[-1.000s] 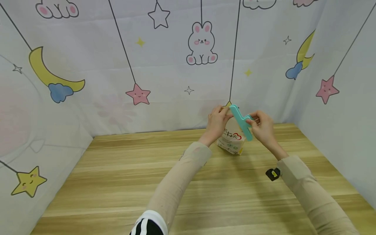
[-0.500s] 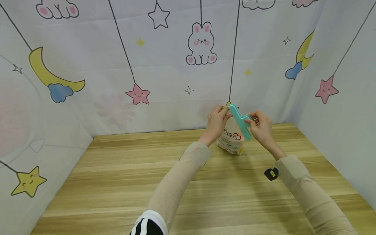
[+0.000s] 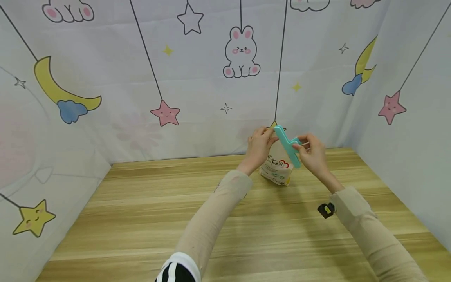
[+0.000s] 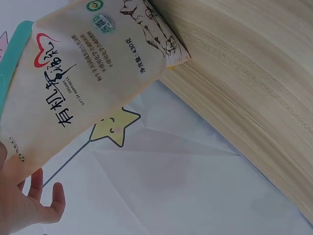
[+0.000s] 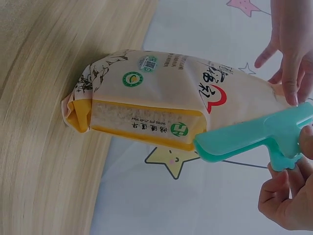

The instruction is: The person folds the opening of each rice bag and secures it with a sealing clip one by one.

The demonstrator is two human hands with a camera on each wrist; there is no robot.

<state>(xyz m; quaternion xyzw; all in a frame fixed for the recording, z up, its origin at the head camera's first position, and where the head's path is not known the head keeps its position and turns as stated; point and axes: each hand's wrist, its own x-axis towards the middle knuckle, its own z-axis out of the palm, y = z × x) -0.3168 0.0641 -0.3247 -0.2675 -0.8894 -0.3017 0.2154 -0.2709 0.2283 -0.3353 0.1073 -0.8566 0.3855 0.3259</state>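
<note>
A cream printed bag (image 3: 276, 174) with a yellow-edged side stands on the table. Through its clear side window, pale grains (image 5: 146, 117) show in the right wrist view. My left hand (image 3: 258, 147) pinches the bag's top edge between thumb and fingers. From the right, my right hand (image 3: 313, 154) squeezes the handles of a turquoise bag clip (image 3: 289, 149) between thumb and fingers. The clip's long bars slant across the bag's upper part; I cannot tell how much of the bag lies between them. In the left wrist view, part of the left hand (image 4: 24, 208) is cut off.
The wood-grain table (image 3: 158, 219) stretches out in front and to the left. Behind it hangs a white curtain (image 3: 204, 137) printed with stars, moons and rabbits, close behind the bag. A black device (image 3: 325, 210) sits at the right cuff.
</note>
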